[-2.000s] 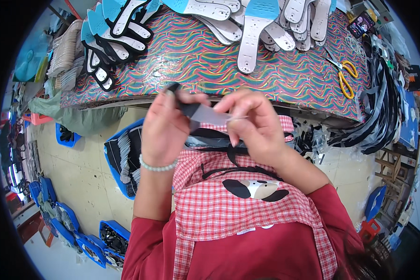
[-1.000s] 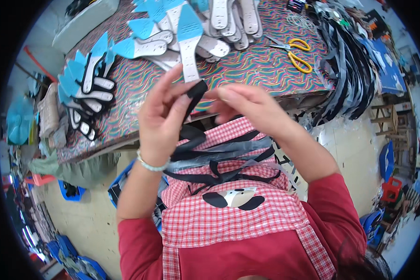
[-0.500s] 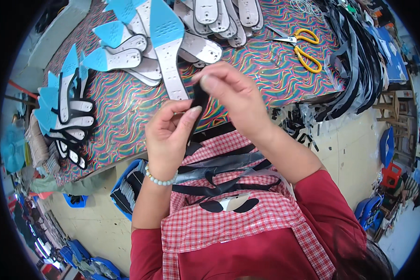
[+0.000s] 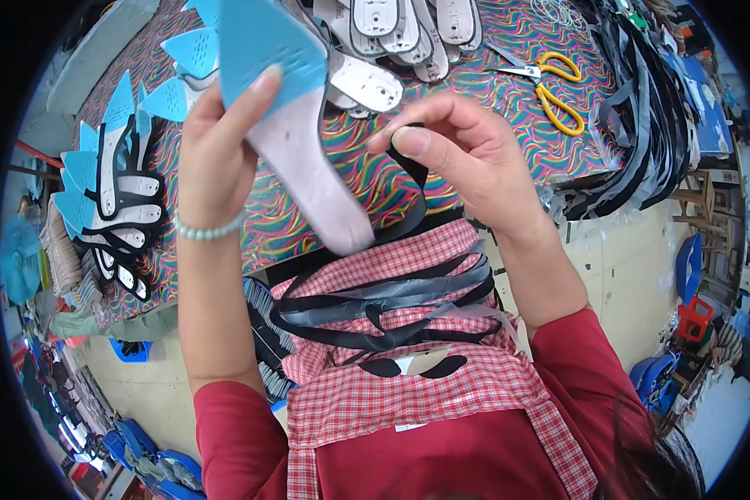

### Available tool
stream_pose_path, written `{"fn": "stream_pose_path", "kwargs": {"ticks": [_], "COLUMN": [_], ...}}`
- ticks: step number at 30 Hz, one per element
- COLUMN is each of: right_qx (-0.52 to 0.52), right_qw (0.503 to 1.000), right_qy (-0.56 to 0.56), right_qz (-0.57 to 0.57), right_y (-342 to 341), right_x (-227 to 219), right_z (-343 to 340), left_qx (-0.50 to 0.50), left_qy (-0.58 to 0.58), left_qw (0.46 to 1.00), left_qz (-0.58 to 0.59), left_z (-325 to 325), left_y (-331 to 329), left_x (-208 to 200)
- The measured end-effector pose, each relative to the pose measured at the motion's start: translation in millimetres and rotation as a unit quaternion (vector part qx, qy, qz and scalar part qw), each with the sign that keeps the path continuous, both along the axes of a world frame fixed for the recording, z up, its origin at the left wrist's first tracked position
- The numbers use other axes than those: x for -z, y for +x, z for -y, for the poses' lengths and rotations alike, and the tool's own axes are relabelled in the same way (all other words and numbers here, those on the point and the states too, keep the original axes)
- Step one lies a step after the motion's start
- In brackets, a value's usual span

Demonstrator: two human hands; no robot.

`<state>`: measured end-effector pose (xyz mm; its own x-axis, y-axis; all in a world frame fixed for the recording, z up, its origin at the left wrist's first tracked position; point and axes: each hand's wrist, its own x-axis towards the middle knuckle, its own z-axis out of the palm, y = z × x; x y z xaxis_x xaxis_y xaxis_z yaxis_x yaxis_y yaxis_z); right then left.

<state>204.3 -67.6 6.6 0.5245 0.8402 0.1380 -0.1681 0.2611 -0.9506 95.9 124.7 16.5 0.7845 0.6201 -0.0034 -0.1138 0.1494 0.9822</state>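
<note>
My left hand (image 4: 229, 137) grips a shoe insole (image 4: 296, 125) by its blue, pointed end, thumb on top and fingers beneath. Its pale, narrower end points down toward the table's near edge. To the right, my right hand (image 4: 467, 150) pinches the end of a black strip (image 4: 410, 167) between thumb and finger. The strip hangs down toward my lap, where more black and grey strips (image 4: 367, 321) lie across my red checked apron (image 4: 425, 379). A pile of similar insoles (image 4: 367, 83) lies beyond my hands.
Yellow-handled scissors (image 4: 550, 87) lie part open at the table's right. Bundled black and grey strips (image 4: 642, 142) hang over the right edge. Black-edged insoles (image 4: 129, 200) are heaped at the left. The table (image 4: 500, 125) has a wavy patterned cover. A blue bin (image 4: 129, 350) stands below.
My left hand has let go of the black strip, moved left and taken hold of an insole, bringing it nearer. My right hand has shifted right, still pinching the strip.
</note>
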Motion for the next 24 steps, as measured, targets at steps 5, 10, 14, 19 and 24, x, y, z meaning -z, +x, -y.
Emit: {"fn": "stream_pose_path", "kwargs": {"ticks": [5,10,14,19,24], "right_qx": [-0.078,-0.052,-0.059,-0.049,0.063], "right_qw": [0.983,0.979,0.980,0.979,0.996], "right_qy": [-0.036,-0.023,-0.023,-0.032,-0.012], "right_qz": [-0.163,-0.196,-0.189,-0.194,-0.060], "right_y": [-43,-74,-88,-94,-100], "right_x": [16,20,17,13,24], "right_z": [-9,-6,-9,-12,-14], "left_qx": [0.009,-0.086,-0.102,-0.114,-0.159], "left_qy": [-0.165,-0.145,-0.148,-0.122,-0.095], "left_qw": [0.986,0.985,0.983,0.986,0.983], "left_qz": [-0.020,-0.035,0.018,0.006,0.019], "left_z": [61,85,93,95,99], "left_y": [-60,-101,-115,-121,-117], "left_x": [15,16,13,14,16]}}
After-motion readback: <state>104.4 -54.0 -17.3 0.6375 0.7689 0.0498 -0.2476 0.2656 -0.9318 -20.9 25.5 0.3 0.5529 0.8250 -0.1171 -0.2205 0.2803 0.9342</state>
